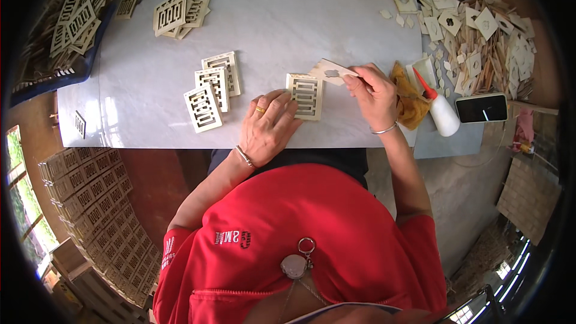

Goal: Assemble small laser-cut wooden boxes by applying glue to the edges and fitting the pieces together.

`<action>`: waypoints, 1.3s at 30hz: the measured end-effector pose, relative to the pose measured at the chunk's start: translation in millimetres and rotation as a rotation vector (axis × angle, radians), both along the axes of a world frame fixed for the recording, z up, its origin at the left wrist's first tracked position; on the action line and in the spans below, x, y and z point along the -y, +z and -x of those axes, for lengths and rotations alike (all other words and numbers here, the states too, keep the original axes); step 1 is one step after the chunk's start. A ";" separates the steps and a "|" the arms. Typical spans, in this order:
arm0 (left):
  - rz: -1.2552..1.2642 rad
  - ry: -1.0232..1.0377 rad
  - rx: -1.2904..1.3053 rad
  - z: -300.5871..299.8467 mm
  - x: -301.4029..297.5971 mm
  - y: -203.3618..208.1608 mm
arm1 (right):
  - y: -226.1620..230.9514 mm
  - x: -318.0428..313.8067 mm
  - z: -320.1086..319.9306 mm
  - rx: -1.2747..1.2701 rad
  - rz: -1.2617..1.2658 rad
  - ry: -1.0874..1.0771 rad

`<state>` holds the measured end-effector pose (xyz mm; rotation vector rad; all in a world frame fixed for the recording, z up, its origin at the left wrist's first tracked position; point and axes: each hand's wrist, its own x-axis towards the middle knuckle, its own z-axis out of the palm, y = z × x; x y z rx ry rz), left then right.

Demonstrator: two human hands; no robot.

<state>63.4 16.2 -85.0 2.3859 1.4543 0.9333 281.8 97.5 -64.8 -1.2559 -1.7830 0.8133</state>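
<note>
A: How many pale wooden square lattice panels [305, 97] lie mid-table?
B: Four: three overlapping, one single. The upper-left heaps [170, 15] defy counting.
A: Thin pale wooden plates with a cut-out hole [331, 66]?
B: One held up; the right-hand pile [483, 33] is too jumbled to count.
A: Others?
B: One white plastic bottle with a red nozzle [444, 117], one black-screened phone [482, 109], two silver bracelets [245, 156], one gold ring [260, 109].

Your right hand [377, 93] pinches thin plate [338, 69] (hole in middle); your left hand [269, 123] touches openwork wooden frame [306, 92] on table [144, 96].
</note>
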 end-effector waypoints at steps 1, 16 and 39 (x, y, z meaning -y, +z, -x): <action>0.001 0.005 -0.004 -0.7 -0.4 1.0 | 1.4 -2.0 4.8 0.002 0.006 0.001; 0.008 0.030 0.003 -3.7 -1.9 0.6 | 1.2 -21.9 25.6 0.160 -0.128 0.152; 0.391 0.752 -0.025 109.8 32.8 15.3 | -0.3 -12.4 21.1 0.204 -0.129 0.234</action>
